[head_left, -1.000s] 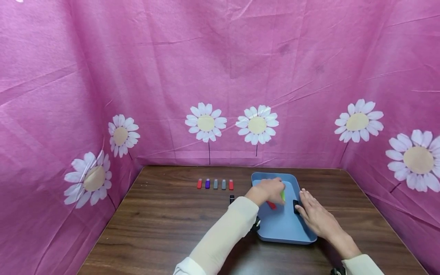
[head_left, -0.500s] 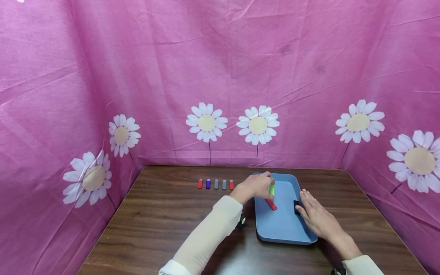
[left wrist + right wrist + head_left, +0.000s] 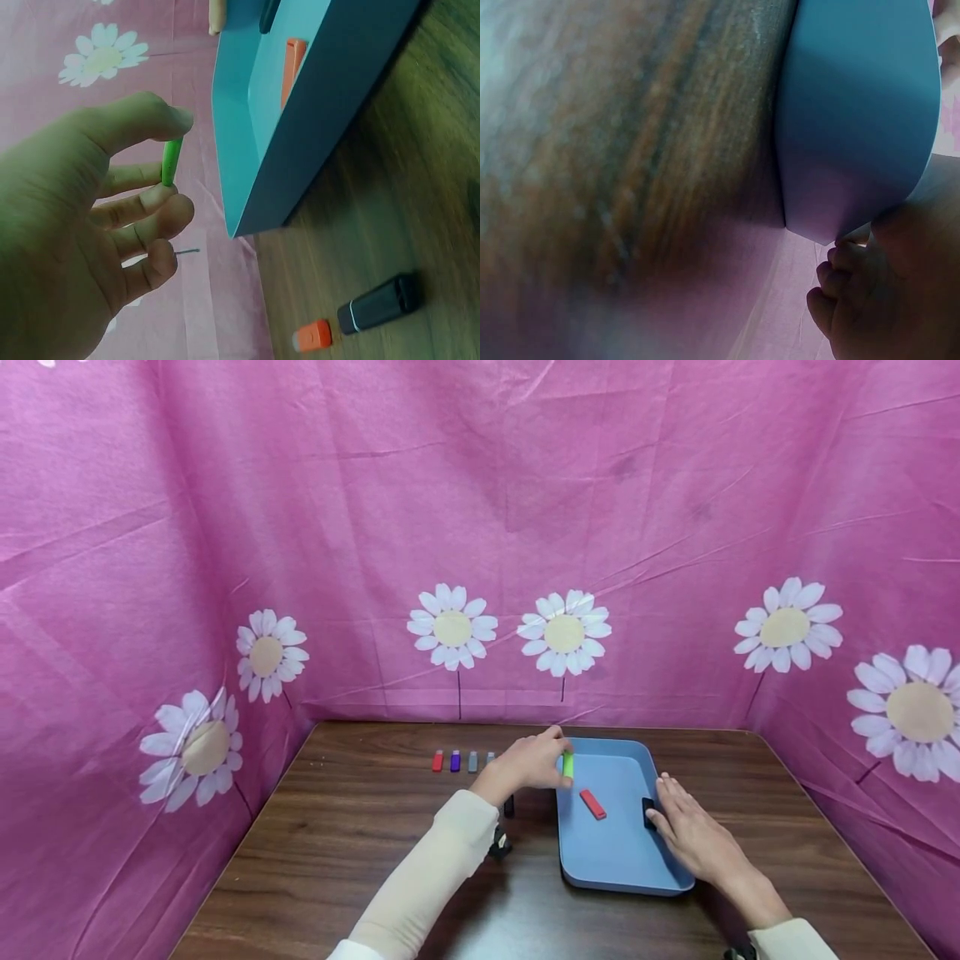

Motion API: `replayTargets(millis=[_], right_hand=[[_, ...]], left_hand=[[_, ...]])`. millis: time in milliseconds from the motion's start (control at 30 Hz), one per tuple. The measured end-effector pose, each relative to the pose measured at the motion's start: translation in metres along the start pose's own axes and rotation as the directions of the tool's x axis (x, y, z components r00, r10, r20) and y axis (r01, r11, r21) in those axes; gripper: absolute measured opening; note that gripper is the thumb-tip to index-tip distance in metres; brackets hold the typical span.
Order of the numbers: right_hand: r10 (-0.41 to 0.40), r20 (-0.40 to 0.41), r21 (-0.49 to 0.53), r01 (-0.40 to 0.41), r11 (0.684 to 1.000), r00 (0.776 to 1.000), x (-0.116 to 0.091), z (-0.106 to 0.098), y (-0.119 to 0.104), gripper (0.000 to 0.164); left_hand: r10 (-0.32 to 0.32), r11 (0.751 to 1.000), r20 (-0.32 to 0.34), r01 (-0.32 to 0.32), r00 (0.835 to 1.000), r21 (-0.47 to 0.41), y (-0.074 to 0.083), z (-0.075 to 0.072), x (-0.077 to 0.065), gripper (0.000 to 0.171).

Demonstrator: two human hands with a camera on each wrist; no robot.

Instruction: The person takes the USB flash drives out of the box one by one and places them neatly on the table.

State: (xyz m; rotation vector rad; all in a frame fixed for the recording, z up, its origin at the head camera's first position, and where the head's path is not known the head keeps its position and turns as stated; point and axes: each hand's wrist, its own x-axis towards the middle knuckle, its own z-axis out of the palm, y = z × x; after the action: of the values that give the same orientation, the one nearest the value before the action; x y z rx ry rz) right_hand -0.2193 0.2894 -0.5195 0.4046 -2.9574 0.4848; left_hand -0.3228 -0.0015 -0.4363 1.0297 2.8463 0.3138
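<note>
My left hand (image 3: 532, 762) pinches a small green USB flash drive (image 3: 567, 766) between thumb and fingers, over the left rim of the blue tray (image 3: 626, 887). In the left wrist view the green drive (image 3: 172, 161) is held up beside the tray's outer wall, the other fingers loosely bent. A red USB flash drive (image 3: 592, 804) lies slanted inside the tray. My right hand (image 3: 697, 835) rests along the tray's right rim with fingers straight, its thumb reaching inside beside a black USB flash drive (image 3: 648, 812). In the right wrist view the tray wall hides part of that hand (image 3: 915, 300).
Left of the tray stands a row of USB flash drives: red (image 3: 437, 762), purple (image 3: 455, 762), and grey (image 3: 473, 762), partly behind my left hand. A black drive (image 3: 509, 807) lies nearer, by my left wrist. A pink flowered cloth (image 3: 480, 527) hangs around the wooden table (image 3: 337, 843).
My left hand has moved left with the green flash drive, from over the tray's middle to its left rim, uncovering the red drive. My right hand has stayed put.
</note>
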Motion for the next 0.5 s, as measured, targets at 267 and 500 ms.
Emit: replayTargets(millis=[267,500], right_hand=[[-0.005,0.001,-0.011,0.005,1.0,1.0,0.0,0.001,0.0,0.068],[-0.003,0.003,-0.01,0.003,1.0,1.0,0.0,0.001,0.0,0.068]], left_hand=[[0.005,1.0,-0.046,-0.007,0.999,-0.025,-0.015,-0.008,-0.011,0.057],[-0.02,0.998,-0.055,0.017,0.998,-0.055,-0.023,-0.014,-0.021,0.056]])
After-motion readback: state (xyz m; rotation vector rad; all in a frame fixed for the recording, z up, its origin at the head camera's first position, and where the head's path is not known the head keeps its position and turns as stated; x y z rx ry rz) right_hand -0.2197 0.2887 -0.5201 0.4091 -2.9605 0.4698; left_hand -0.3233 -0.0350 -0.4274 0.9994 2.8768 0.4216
